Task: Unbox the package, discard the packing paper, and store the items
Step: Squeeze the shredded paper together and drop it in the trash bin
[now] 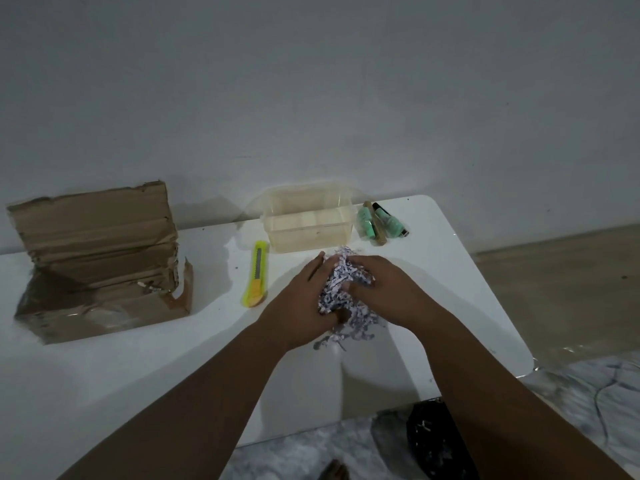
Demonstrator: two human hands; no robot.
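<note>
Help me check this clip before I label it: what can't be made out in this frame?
Head view only:
- Inside of the torn brown cardboard box: its raised flap and front wall hide it.
- Middle of the shredded white-and-purple packing paper: the left hand and right hand cover it.
- Small green and tan bottles: dim, labels too small.
- Black bag on the floor: the right forearm and table edge hide most of it.

Single head-worn wide-angle view, aimed forward and down from above the near edge of the white table (pixel 104 375). Both forearms are seen entering from the bottom of frame. The wall (pixel 311 81) fills the upper half; floor is seen at right.
</note>
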